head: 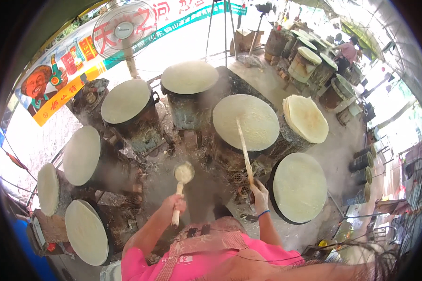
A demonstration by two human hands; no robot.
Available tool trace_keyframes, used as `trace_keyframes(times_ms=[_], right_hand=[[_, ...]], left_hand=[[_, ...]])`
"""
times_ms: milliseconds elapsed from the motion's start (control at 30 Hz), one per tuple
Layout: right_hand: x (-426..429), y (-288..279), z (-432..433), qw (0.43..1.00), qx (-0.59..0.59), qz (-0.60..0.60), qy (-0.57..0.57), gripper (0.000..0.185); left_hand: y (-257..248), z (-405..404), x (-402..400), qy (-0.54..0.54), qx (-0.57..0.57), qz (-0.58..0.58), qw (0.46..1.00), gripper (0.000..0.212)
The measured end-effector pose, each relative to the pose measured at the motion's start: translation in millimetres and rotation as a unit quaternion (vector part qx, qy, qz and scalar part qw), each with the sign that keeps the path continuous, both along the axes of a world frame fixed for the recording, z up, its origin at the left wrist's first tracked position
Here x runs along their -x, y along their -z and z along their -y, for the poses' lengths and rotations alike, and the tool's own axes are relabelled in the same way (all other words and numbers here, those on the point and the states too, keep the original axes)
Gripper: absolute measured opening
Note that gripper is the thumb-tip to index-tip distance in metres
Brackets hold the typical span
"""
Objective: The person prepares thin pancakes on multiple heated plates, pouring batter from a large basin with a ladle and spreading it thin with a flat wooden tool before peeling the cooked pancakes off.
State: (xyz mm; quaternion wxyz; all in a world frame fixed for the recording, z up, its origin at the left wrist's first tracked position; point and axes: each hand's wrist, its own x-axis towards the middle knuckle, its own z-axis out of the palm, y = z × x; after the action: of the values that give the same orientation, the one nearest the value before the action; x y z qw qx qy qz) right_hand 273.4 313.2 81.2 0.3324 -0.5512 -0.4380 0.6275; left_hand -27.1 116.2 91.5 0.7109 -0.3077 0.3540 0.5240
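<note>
My left hand [174,204] grips the pale handle of a ladle [184,173], its round bowl full of cream-coloured batter, held over the floor in front of me. My right hand [260,197], in a thin whitish glove with a blue band at the wrist, holds a long wooden stick [244,149]. The stick's far end rests on the pale batter sheet [258,117] covering a round griddle ahead of me. Just right of that hand is another batter-covered griddle [300,188]. Behind it, a stack of finished thin pancakes [306,117] sits on a drum.
Several more coated griddles on drum stoves curve round to my left, including a front one [87,232] and a far one [190,78]. Beyond stand a fan [123,30], a printed banner [70,63] and a tripod [226,30]. A person [349,51] stands by other stoves. Steam drifts about.
</note>
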Motion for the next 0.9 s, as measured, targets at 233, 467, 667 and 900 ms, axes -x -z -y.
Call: trace_keyframes(times_ms=[233, 467, 667, 900], right_hand=[[-6, 40, -91, 0.999, -0.028, -0.017, 0.044, 0.033], [12, 35, -146, 0.984, -0.138, 0.114, -0.009, 0.029], [25, -26, -142, 0.803, -0.211, 0.535, -0.154, 0.027], [68, -1, -119, 0.867, -0.203, 0.438, -0.124, 0.032]], left_hand=[[-34, -221, -3, 0.07, -0.342, -0.245, 0.904, 0.004], [17, -386, -2, 0.1, -0.109, -0.198, 0.969, 0.019], [19, -378, 10, 0.106, -0.087, -0.246, 0.96, 0.019], [20, -371, 42, 0.055, -0.077, -0.102, 0.99, 0.014]])
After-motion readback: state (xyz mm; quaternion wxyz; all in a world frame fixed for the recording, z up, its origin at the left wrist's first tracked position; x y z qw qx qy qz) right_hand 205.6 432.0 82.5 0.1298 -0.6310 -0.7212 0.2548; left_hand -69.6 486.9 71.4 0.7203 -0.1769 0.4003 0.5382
